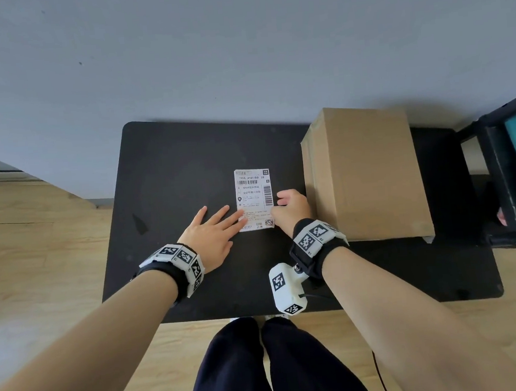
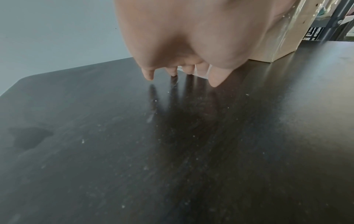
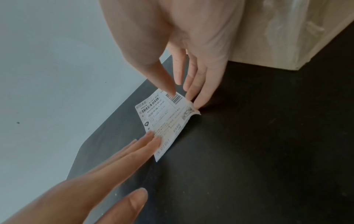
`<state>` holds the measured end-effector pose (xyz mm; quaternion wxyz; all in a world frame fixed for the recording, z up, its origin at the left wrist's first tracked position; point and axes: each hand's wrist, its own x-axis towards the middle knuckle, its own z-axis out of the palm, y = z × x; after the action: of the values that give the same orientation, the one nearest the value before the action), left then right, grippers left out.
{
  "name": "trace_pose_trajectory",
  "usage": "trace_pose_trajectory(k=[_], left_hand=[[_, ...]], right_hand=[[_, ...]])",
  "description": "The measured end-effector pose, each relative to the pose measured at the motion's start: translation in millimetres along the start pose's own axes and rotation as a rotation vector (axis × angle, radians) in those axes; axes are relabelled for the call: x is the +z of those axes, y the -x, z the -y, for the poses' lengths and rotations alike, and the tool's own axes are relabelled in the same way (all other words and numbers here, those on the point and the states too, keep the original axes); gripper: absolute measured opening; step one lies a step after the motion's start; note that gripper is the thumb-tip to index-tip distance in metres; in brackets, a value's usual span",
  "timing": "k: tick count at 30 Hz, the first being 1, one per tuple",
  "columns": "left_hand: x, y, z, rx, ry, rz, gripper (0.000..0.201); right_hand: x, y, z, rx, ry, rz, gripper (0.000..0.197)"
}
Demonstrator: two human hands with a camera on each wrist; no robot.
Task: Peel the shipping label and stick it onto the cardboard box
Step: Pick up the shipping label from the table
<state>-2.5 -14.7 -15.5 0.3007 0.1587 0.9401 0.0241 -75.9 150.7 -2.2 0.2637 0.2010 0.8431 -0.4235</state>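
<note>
Label [image 1: 253,195] lay flat on the black table [image 1: 171,178], its long axis running away from the person, with the cardboard box [image 1: 363,170] standing just beside it on the person's right. The left hand [image 1: 210,235] was spread with straight fingers, the fingertips [image 3: 156,138] pressing the near left part of the sheet to pin it down; nothing was gripped there. The right hand [image 1: 292,208] sat at the label's right edge, between label and box. In the right wrist view its fingertips touched that edge where one corner [image 3: 192,108] curled up off the table, and the thumb rested on the printed face near the small barcode. Whether those fingers already pinched the lifted corner or only nudged it could not be told. The coming peel seemed to turn on this: the free corner lay on the box side, under the right hand, so the pull would likely run leftward across the short width, against the left hand's hold. The box top looked bare, and the right hand was the nearer one to it.
</note>
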Motion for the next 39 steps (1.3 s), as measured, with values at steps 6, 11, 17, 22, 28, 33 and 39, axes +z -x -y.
trace_pose_trajectory(k=[6, 11, 17, 22, 28, 33, 39], left_hand=[[0.7, -1.1, -0.1, 0.000, -0.007, 0.001, 0.056], [1.8, 1.0, -1.4, 0.001, 0.002, -0.003, 0.057], [-21.7, 5.6, -3.7, -0.139, 0.330, -0.179, 0.060], [-58.4, 7.0, 5.7, -0.336, 0.599, -0.303, 0.056], [-105.6, 21.8, 12.3, -0.447, 0.895, -0.506, 0.049], [-128.6, 33.1, 5.7, -0.403, 0.937, -0.623, 0.021], [-145.8, 45.1, -7.9, -0.392, 0.940, -0.632, 0.019]], right_hand=[[4.5, -10.3, -5.7, 0.092, -0.157, -0.007, 0.051], [0.8, -1.9, -7.3, 0.051, -0.083, 0.066, 0.026], [-1.9, 11.5, -1.5, -0.049, 0.037, 0.099, 0.020], [-19.5, 29.2, 16.6, -0.116, -0.005, 0.157, 0.024], [-45.8, 46.2, 41.3, -0.267, 0.014, 0.212, 0.018], [-69.1, 51.1, 55.8, -0.383, 0.049, 0.202, 0.021], [-97.2, 51.7, 60.7, -0.414, 0.051, 0.140, 0.019]])
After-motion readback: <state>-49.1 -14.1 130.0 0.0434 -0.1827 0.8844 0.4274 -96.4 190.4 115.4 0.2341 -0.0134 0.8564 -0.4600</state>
